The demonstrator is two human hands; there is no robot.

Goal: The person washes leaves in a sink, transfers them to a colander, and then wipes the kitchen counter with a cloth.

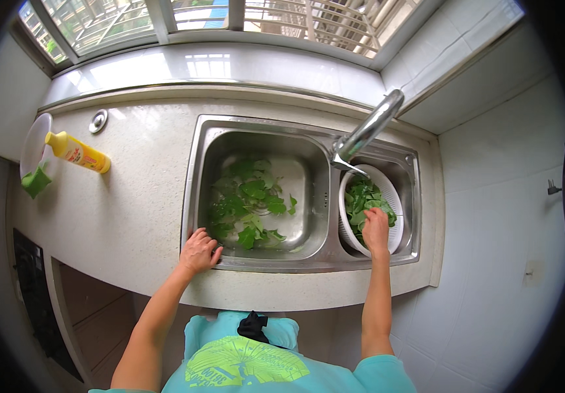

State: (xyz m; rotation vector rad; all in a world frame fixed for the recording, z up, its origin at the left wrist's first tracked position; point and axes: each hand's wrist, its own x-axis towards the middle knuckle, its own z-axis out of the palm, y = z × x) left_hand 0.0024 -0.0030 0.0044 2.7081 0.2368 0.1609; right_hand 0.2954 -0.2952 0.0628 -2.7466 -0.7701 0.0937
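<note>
My left hand (200, 251) rests on the front left corner of the steel sink's rim (282, 266), thumb apart from the fingers, holding nothing. Loose green leaves (249, 196) lie in water in the large basin (307, 236), mostly toward its left side. Over the smaller right basin, my right hand (377, 230) reaches into a white plastic colander (394, 194). Its bunched fingertips meet the leafy greens (361, 196) inside. Whether a leaf is pinched between them is hidden by the hand.
A chrome faucet (371, 123) arches over the divider, its lever close to the colander. On the left of the countertop (140, 196) stand a yellow detergent bottle (82, 153), a drain stopper (98, 121), a pale dish (38, 137) and a green cloth (36, 182).
</note>
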